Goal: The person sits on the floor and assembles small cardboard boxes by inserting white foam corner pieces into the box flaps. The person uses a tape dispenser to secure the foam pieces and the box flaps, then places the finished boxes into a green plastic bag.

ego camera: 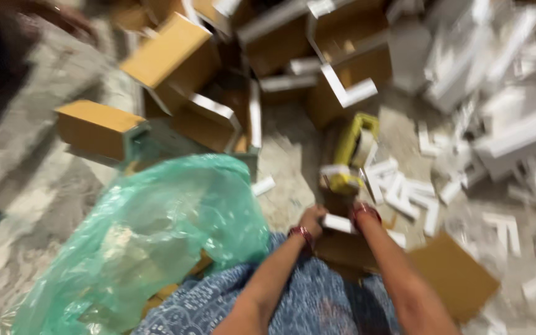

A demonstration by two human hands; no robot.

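The picture is blurred by motion. My left hand [312, 221] and my right hand [362, 211] are close together low in the middle, over a brown cardboard box [342, 248] on my lap. A small white strip [339, 223] lies between the two hands, and both seem to touch it. My right hand is mostly hidden behind the wrist with its red bangle. Just beyond the hands stands a yellow tape dispenser [352, 149] on the floor. Blue patterned cloth [305, 304] covers my lap.
A green plastic bag [150, 236] lies at my left. Several open brown cardboard boxes [175, 56] with white edges are piled ahead. White foam pieces [504, 124] are heaped at the right, small white corner pieces [404, 192] scattered on the stone floor [38, 186]. A flat brown board [454, 276] lies right.
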